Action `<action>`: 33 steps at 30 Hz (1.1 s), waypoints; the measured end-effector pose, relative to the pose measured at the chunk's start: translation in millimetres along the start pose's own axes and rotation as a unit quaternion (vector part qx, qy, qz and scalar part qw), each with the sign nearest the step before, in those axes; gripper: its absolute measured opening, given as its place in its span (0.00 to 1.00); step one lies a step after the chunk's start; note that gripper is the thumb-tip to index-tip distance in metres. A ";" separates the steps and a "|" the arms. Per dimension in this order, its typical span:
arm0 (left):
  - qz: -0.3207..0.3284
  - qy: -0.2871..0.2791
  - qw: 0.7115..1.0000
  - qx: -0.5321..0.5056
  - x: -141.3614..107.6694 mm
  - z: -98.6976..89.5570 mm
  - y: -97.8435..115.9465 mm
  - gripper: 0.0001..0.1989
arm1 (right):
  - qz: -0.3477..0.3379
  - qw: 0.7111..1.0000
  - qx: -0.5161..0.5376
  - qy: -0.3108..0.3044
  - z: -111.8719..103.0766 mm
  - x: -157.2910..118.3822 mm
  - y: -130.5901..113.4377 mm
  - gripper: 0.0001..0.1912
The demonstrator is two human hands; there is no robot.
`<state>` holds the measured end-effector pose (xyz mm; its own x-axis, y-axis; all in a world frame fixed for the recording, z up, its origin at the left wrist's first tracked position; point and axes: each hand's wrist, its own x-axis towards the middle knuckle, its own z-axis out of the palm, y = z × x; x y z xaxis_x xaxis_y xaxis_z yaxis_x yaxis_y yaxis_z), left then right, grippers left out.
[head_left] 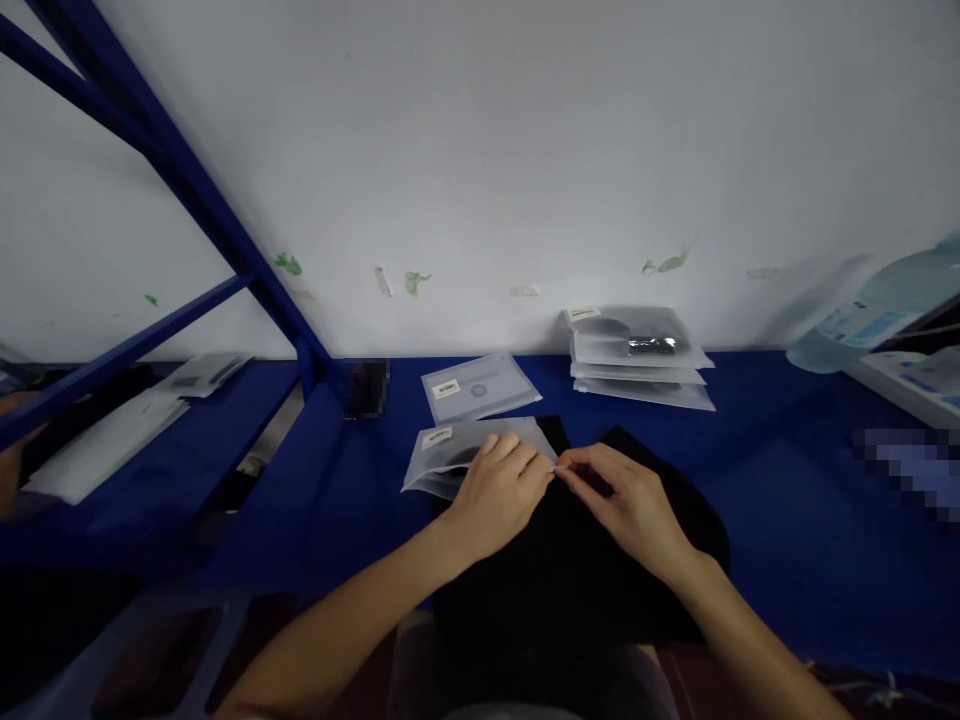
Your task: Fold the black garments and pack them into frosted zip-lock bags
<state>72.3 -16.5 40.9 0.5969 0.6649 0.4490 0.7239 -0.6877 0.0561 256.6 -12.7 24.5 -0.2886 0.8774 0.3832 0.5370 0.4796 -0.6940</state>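
A frosted plastic zip bag [442, 450] with a barcode label lies in front of me, its near edge gaping and something dark inside. My left hand [504, 490] is closed over the bag's right part, hiding much of it. Thumb and forefinger of my right hand [619, 490] pinch the bag's right corner, close against the left fingertips. Whether a zip slider is in that pinch is too small to tell. Beneath both hands spreads a black cloth item [547, 590]. Just behind the bag, a flat frosted bag [480, 388] with a label lies on the blue table [780, 560].
Several filled frosted bags [637, 350] are stacked by the wall. At right are a large clear bottle [877, 310] and a white box [911, 380]. A small dark object [366, 388] sits near the blue frame [225, 235]. More bags [112, 440] lie at left, near a person's arm.
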 end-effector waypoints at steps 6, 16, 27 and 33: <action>0.012 0.007 1.000 0.024 -15.6 1.6 -11.9 0.09 | -0.007 1.000 -0.011 0.013 -1.0 -3.2 4.8 0.09; -0.040 0.070 0.993 0.089 -89.7 -13.7 -47.3 0.10 | 0.031 0.998 -0.033 0.034 1.6 -3.3 24.3 0.10; -0.173 -0.031 0.984 -0.022 -108.8 -5.5 -57.0 0.09 | 0.228 0.957 0.181 0.004 7.0 -2.7 40.4 0.17; -0.195 -0.043 0.975 -0.095 -111.0 2.6 -55.8 0.07 | 0.352 0.824 0.443 -0.040 23.6 6.9 17.8 0.20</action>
<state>-33.4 -51.2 -14.3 0.3221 0.9029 0.2848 0.8290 -0.4142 0.3758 245.4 2.0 0.4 -0.2233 0.9207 -0.3200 -0.1857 -0.3625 -0.9133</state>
